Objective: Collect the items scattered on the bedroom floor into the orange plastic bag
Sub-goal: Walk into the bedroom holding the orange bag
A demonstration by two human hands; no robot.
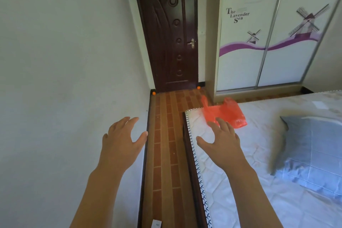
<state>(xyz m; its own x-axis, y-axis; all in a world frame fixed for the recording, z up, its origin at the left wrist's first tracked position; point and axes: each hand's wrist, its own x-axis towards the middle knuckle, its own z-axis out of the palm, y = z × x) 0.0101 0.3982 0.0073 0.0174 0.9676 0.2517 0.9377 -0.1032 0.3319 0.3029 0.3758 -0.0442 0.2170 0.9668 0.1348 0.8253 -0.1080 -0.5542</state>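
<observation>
Head view, looking down a narrow strip of brown tiled floor [167, 135] between a white wall [64, 61] and the bed; both forearms extended forward, palms down.

Left hand [122, 141]: fingers spread and straight, thumb out toward the floor strip; holds nothing; seen against the wall, contact with it cannot be told.

Right hand [221, 143]: fingers spread and straight, thumb out to the left; holds nothing; positioned over the near corner of the mattress [240, 172], fingertips overlapping the near edge of the orange plastic bag [224, 112] in the picture; whether they touch it cannot be told.

Orange plastic bag: lies flattened on the mattress corner nearest the door, one handle loop hanging past the mattress edge over the floor.

Floor items: one small orange ball [153, 93] at the wall corner left of the dark wooden door [172, 39]; a second orange ball [198, 87] at the door's right foot; both well apart from the hands; a small white object [156, 225] at the bottom edge of the floor strip, too cropped to identify.

Grey pillow [312, 152] on the mattress to the right; sliding wardrobe [268, 42] with windmill print beyond the bed.
</observation>
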